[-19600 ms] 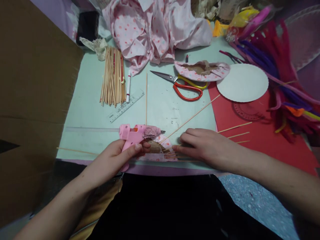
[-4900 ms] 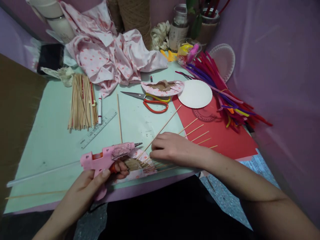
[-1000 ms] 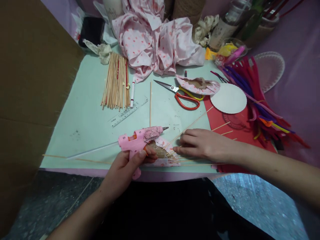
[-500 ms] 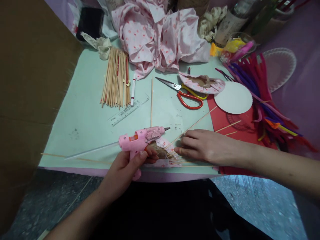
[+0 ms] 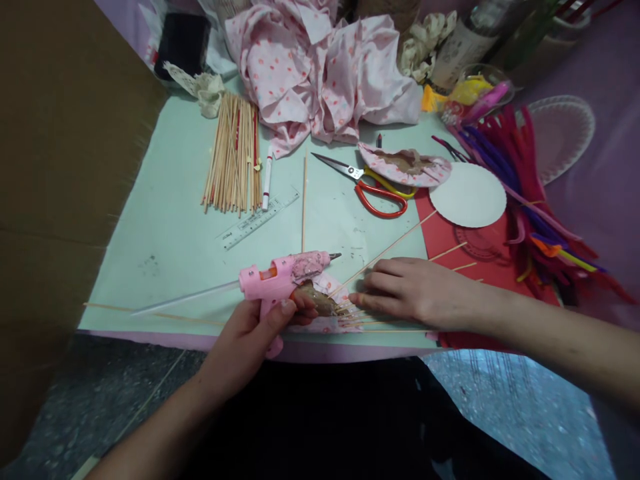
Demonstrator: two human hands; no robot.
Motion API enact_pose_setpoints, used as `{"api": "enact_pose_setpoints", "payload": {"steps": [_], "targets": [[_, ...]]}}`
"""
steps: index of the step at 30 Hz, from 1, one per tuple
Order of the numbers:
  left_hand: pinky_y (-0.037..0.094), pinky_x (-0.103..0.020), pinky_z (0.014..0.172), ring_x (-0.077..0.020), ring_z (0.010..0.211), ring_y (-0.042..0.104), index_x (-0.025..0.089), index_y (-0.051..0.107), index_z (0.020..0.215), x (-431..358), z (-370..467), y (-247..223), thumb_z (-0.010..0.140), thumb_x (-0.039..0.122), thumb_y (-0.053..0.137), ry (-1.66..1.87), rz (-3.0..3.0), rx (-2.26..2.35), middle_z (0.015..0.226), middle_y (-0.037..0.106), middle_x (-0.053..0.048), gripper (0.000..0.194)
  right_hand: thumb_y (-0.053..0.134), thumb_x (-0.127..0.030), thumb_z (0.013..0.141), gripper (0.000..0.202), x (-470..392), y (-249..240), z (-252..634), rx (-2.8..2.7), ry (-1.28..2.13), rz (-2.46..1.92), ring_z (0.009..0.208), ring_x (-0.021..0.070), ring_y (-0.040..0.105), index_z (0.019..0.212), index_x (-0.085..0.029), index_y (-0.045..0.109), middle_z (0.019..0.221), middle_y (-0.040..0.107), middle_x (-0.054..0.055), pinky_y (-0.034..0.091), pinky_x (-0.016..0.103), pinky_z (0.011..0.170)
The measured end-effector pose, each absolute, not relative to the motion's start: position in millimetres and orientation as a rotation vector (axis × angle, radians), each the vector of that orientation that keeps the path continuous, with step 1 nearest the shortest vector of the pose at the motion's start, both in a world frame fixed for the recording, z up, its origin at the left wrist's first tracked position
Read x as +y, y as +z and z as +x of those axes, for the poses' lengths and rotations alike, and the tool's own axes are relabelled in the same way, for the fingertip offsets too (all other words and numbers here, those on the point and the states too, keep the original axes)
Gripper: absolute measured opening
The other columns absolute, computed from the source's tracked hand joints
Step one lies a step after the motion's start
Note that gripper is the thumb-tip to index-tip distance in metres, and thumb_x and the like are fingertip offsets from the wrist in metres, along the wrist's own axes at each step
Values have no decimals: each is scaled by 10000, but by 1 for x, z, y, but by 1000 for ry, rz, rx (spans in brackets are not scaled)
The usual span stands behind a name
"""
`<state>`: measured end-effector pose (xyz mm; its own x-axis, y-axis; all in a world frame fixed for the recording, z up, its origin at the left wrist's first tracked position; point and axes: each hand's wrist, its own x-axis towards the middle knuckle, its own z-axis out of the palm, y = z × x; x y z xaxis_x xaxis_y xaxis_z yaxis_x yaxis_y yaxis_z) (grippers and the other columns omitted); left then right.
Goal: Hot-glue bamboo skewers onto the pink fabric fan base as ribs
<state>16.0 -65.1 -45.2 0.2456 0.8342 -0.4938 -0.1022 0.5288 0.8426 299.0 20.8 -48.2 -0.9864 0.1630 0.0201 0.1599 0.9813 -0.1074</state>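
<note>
A pink glue gun point(image 5: 270, 281) with a clear glue stick at its back is in my left hand point(image 5: 253, 337), its nozzle pointing right. Below the nozzle lies a pink patterned fabric piece point(image 5: 325, 325) with a brown patch point(image 5: 320, 301) in its middle, partly hidden by my left hand. Several thin wooden sticks point(image 5: 383, 255) fan out to the right from the brown patch. My right hand point(image 5: 400, 290) rests over these sticks with fingers bent and close together; what its fingertips press on is partly hidden.
Red-handled scissors point(image 5: 381, 201), a clear ruler point(image 5: 257, 219), a marker point(image 5: 267, 180) and a stick bundle point(image 5: 233, 157) lie beyond my hands. Crumpled pink fabric point(image 5: 320, 73) is at the back. On the right are a white disc point(image 5: 468, 195), red sheets point(image 5: 440, 243) and coloured pipe cleaners point(image 5: 520, 173).
</note>
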Motion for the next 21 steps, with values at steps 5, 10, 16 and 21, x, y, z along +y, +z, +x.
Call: {"api": "enact_pose_setpoints", "payload": {"steps": [5,10,16,21], "targets": [[551,-383,943,-278,1011,718,181,769,1056,-64,15,-46,925,460,611,728,784,1144,1035,796,-81,346,378,-140,1019,346,18,-49,303,-3078,154,-298,886,194,570,1333,-144,524,971,667,89,482,343,734],[553,-366,928,-275,981,730,187,777,1001,-66,16,-43,922,450,614,721,765,1208,999,806,-80,319,352,-140,1026,318,15,-44,301,-2986,198,-348,930,199,578,1250,-116,578,1000,685,109,489,353,759],[561,-384,902,-288,931,746,188,788,922,-73,21,-40,874,522,643,826,682,1252,934,818,-90,367,396,-223,1031,304,30,-37,288,-2814,216,-676,756,172,546,912,-147,665,812,649,76,422,311,658],[551,-387,894,-274,894,749,183,774,878,-81,25,-43,881,484,635,971,630,1274,915,807,-82,331,477,-388,1010,368,68,-31,255,-2719,297,-823,725,160,551,793,-149,654,752,613,62,379,281,641]]}}
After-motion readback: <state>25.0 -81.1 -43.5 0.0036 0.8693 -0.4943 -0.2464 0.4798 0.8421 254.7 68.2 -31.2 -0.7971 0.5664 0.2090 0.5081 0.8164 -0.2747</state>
